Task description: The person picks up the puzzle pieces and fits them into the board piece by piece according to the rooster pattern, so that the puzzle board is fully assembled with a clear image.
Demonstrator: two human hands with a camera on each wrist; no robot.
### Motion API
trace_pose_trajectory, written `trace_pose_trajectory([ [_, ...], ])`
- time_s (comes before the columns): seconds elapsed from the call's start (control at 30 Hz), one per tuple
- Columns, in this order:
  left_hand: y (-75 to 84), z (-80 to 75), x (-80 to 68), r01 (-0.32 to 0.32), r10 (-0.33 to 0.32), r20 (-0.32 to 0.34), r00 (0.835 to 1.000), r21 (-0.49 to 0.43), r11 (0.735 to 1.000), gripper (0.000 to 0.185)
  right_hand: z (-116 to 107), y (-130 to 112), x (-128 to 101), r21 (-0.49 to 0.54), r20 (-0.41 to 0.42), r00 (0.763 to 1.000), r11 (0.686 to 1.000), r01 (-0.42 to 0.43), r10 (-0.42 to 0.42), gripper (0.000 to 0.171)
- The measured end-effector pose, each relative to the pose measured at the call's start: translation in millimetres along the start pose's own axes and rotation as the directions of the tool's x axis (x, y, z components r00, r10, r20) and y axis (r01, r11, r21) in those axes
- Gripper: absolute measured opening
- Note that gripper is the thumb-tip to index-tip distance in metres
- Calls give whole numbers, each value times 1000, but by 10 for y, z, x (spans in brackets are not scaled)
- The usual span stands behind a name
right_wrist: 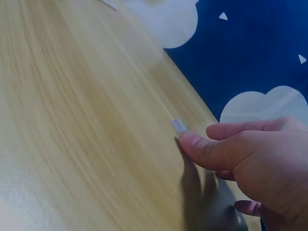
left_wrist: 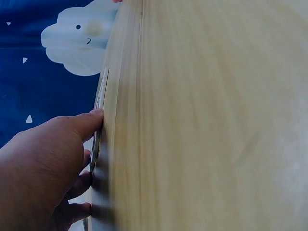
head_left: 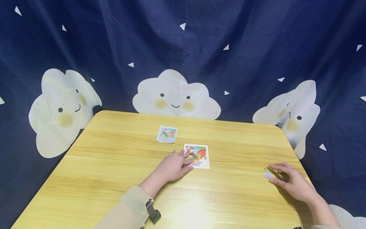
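Observation:
Flat on the table lies a jigsaw puzzle (head_left: pixel 203 153) of a colourful rooster in a white frame, with a bare white patch at its lower right. My left hand (head_left: pixel 178 165) rests on its left side, fingers spread and fairly straight, hiding part of the picture. In the left wrist view, the left fingertips press on the thin board's edge. Far to the right, my right hand (head_left: pixel 292 179) is low over a few loose puzzle pieces (head_left: pixel 267 174), green and lilac. Its thumb and forefinger stand apart around them. In the right wrist view, the thumb partly covers the pieces.
A small paper picture card (head_left: pixel 166 134) of the same rooster lies behind the puzzle, to its left. The wooden table (head_left: pixel 114 165) ends against a dark blue curtain (head_left: pixel 200 57) with white clouds. The right hand is near the table's right edge.

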State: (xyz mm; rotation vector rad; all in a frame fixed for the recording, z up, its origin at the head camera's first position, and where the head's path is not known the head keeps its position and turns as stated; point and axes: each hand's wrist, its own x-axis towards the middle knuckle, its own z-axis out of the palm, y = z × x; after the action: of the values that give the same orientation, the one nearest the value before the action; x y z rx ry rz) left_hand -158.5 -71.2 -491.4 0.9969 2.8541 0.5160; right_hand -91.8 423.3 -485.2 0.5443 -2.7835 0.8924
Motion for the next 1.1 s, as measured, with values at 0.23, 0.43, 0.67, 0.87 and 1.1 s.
trace_pose_trajectory([
  [0.23, -7, 1, 1, -2, 2, -2, 1000, 1, 1000, 43, 60, -29, 45, -11, -15, 999, 999, 48, -49, 44],
  [0.43, -9, 5, 5, -4, 4, -6, 1000, 0, 1000, 43, 105, -56, 87, 2, 7, 998, 998, 66, -66, 47],
  [0.67, -7, -1, 4, -9, 9, -8, 1000, 2, 1000, 43, 118, -59, 101, 34, 32, 999, 999, -4, 3, 43],
  [0.87, -3, -1, 5, -17, 17, -17, 1000, 1, 1000, 42, 129, -68, 94, 38, 12, 1000, 999, -29, 28, 36],
  [1.1, 8, 2, -2, -1, 1, -9, 1000, -3, 1000, 43, 137, -119, 72, 2, -11, 1000, 1000, -8, 8, 38],
])
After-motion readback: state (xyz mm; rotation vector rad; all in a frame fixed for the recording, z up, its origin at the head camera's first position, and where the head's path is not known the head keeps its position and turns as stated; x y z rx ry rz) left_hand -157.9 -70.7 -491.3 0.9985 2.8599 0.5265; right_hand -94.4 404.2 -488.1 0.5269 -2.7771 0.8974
